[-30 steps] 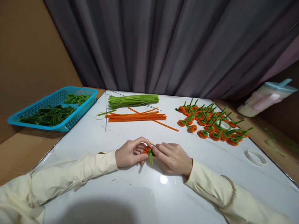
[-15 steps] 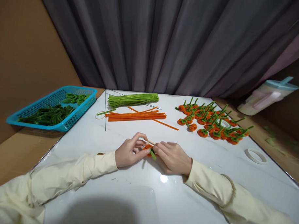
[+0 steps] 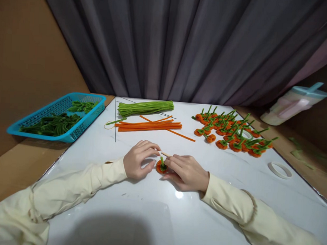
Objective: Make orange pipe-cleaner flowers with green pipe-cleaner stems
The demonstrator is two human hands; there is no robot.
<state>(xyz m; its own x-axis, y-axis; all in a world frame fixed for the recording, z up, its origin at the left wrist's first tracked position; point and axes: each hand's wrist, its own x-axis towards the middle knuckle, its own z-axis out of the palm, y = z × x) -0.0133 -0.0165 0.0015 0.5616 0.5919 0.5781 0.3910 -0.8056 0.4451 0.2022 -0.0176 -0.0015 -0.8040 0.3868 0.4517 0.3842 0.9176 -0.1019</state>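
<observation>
A small orange pipe-cleaner pumpkin (image 3: 159,167) with a green stem pointing up sits on the white table (image 3: 117,213) between my hands. Just left of it is my left hand (image 3: 140,160), its thumb and fingers apart with nothing between them. My right hand (image 3: 188,172) pinches a thin wooden stick (image 3: 165,154), whose end sticks out past the fingers towards the left. The right fingertips are close to the pumpkin's right side; whether they touch it I cannot tell.
Beyond my hands lie orange pipe cleaners (image 3: 149,126) and a green bundle (image 3: 145,108). Several finished pumpkins (image 3: 235,144) stand at the right, near a white tape roll (image 3: 280,170) and a tumbler (image 3: 290,105). A blue basket (image 3: 71,136) holds green pieces at the left.
My left hand has let go of the pumpkin and moved slightly left, its fingers opening. The pumpkin's stem, tilted towards me before, now points up. The right hand still holds the stick.
</observation>
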